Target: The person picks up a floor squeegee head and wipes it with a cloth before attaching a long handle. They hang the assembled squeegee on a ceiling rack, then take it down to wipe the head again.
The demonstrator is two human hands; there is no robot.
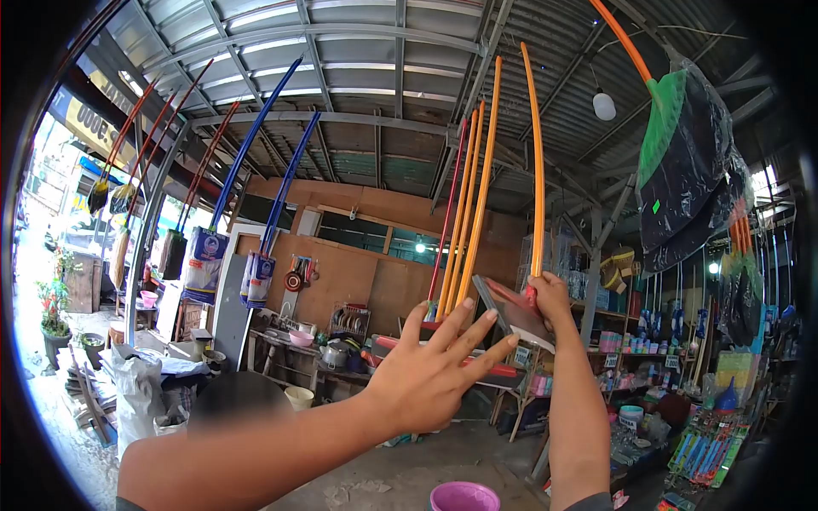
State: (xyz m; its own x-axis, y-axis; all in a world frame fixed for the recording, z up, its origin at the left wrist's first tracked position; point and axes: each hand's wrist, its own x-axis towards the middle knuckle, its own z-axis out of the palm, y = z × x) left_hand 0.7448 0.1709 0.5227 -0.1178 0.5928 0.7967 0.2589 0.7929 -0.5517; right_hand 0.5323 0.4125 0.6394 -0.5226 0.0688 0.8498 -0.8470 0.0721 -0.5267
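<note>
My right hand is wrapped round a floor squeegee where its orange pole meets the head. The squeegee's pole points upward and its head is tilted. My left hand, fingers spread, is raised in front of the heads of several other hanging squeegees, covering part of them. Orange poles and a red pole rise above its fingertips. A red-and-grey squeegee head shows just behind its fingers.
Brooms with blue handles and packaged mops hang at left. A wrapped green-and-black broom hangs at right. A purple bucket stands below on the floor. A person's blurred head is at lower left; stocked shelves line the right.
</note>
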